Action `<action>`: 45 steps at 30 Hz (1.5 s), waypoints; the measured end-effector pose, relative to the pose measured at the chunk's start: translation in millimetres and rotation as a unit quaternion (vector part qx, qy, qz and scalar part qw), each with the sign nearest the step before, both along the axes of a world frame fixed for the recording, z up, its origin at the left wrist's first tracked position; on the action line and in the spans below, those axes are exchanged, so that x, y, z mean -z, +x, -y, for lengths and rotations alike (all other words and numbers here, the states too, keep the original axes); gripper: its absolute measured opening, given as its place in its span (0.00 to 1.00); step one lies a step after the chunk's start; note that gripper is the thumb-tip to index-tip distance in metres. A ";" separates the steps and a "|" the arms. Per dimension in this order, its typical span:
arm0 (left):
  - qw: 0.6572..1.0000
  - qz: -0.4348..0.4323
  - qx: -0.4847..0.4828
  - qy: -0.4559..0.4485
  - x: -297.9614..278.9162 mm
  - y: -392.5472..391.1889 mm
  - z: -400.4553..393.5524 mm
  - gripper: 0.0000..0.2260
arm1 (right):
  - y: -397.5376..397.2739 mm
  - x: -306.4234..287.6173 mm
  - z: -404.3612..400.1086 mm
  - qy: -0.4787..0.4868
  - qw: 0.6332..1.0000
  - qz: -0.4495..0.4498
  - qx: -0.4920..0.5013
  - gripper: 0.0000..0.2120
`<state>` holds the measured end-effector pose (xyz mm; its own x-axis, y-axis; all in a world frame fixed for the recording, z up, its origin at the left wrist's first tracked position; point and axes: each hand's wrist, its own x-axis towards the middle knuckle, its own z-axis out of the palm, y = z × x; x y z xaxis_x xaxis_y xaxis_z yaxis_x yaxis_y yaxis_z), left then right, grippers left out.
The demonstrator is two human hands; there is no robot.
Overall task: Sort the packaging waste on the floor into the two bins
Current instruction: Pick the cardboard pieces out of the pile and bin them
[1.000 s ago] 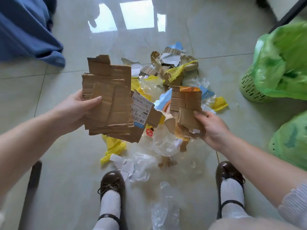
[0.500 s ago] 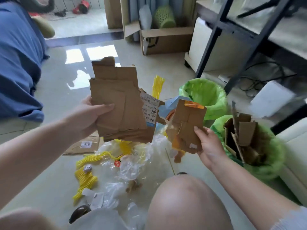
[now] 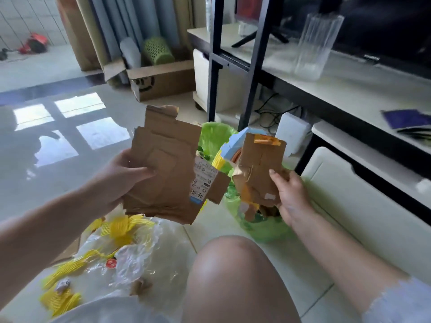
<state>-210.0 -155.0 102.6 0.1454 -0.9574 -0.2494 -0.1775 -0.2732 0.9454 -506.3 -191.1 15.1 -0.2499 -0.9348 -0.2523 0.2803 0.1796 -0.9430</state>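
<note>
On left hand's (image 3: pixel 121 176) cardboard stack (image 3: pixel 163 169), white barcode label (image 3: pixel 203 180), print unreadable.

1. The left hand (image 3: pixel 121 180) is raised at mid-height, forearm bare, thumb laid across the front of what it holds, its grip closed.
2. The right hand (image 3: pixel 289 194) is up beside it, fingers curled in a pinching grip.
3. A bare knee (image 3: pixel 228 271) rises between the forearms.

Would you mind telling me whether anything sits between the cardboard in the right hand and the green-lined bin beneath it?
Nothing visible does. The right hand holds its cardboard pieces directly over the near bin, whose mouth they largely hide. The left hand holds its cardboard stack off to the side.
</note>
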 end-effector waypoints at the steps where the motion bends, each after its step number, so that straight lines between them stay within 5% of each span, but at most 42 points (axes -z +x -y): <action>1: 1.000 0.013 0.007 0.003 -2.5 1.6 -2.4 0.10 | 2.9 1.1 3.1 0.000 1.000 0.003 -0.011 0.02; 7: 0.999 0.041 0.016 0.017 -11.8 29.6 -20.0 0.10 | 47.4 0.3 28.9 0.044 0.981 0.140 -0.131 0.16; 12: 0.998 0.023 0.021 0.045 -9.7 56.7 -36.6 0.11 | 105.3 -4.6 42.4 0.056 0.949 0.232 -0.207 0.18; 22: 0.990 -0.109 -0.014 0.090 5.9 117.7 -63.7 0.42 | 189.2 11.0 33.1 0.071 0.921 0.259 -0.281 0.12; 27: 0.989 -0.120 -0.046 0.066 6.4 139.1 -73.6 0.43 | 209.0 13.9 27.7 0.101 0.900 0.245 -0.345 0.11; 30: 0.989 -0.124 -0.060 0.059 6.4 148.3 -81.4 0.43 | 220.5 17.8 20.9 0.132 0.867 0.264 -0.402 0.22; 33: 0.988 -0.124 -0.075 0.061 7.4 158.1 -87.0 0.30 | 230.5 18.0 16.3 0.118 0.834 0.267 -0.467 0.17; 35: 0.986 -0.130 -0.085 0.056 6.1 163.7 -90.1 0.29 | 236.9 16.2 14.5 0.112 0.822 0.281 -0.482 0.23; 37: 0.985 -0.134 -0.095 0.052 7.6 169.7 -93.0 0.32 | 243.1 14.3 12.8 0.103 0.833 0.260 -0.477 0.27; 40: 0.983 -0.122 -0.126 0.045 6.4 173.7 -97.3 0.18 | 250.7 12.3 10.4 0.094 0.872 0.221 -0.427 0.14; 45: 0.983 -0.080 -0.163 0.029 5.8 186.9 -103.3 0.20 | 254.8 17.9 15.0 0.078 0.918 0.103 -0.376 0.03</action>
<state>-23.1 -51.8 96.7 0.3961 -0.8504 -0.3463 0.0787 -0.3443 0.9355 -251.5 -206.1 -2.8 0.5188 -0.7719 -0.3674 0.1916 0.5238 -0.8300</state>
